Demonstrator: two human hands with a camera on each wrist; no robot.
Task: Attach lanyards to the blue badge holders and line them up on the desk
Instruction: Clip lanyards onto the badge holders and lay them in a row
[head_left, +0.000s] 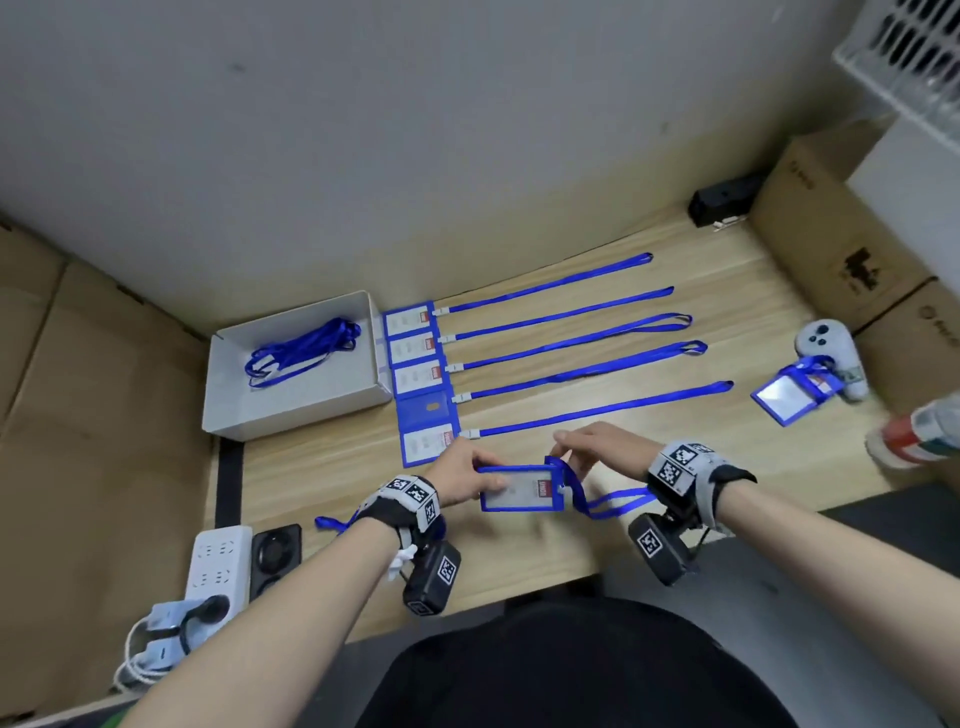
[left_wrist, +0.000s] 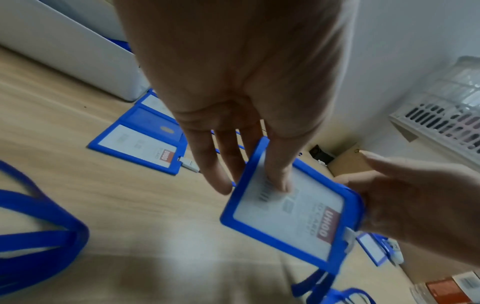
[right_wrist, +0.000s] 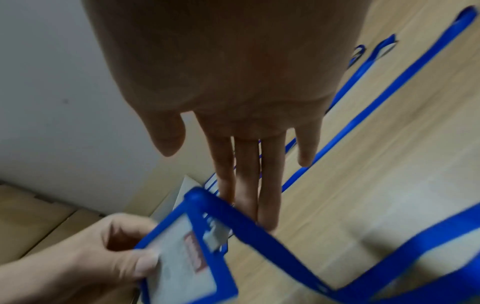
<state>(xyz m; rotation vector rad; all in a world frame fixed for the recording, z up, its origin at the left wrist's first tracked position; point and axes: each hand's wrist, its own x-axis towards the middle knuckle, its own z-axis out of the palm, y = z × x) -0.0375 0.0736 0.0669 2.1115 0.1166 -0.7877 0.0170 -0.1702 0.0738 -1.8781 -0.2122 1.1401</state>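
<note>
My left hand (head_left: 467, 475) pinches a blue badge holder (head_left: 519, 491) by its left end, thumb on the clear face (left_wrist: 293, 216), just above the desk's near side. My right hand (head_left: 576, 452) has straight fingers (right_wrist: 246, 185) resting behind the holder's clip end (right_wrist: 215, 236), with the thumb held apart. A blue lanyard (head_left: 615, 503) hangs from that clip and loops away across the desk (right_wrist: 285, 257). Behind them, several finished badge holders (head_left: 423, 379) lie in a column, their lanyards (head_left: 582, 374) stretched out to the right in parallel lines.
A white box (head_left: 301, 410) with loose lanyards (head_left: 304, 353) stands at the back left. Spare badge holders (head_left: 792, 392) and a grey controller (head_left: 826, 338) lie at the right, by cardboard boxes (head_left: 831, 244) and a bottle (head_left: 919, 431). A power strip (head_left: 218, 561) sits at the near left.
</note>
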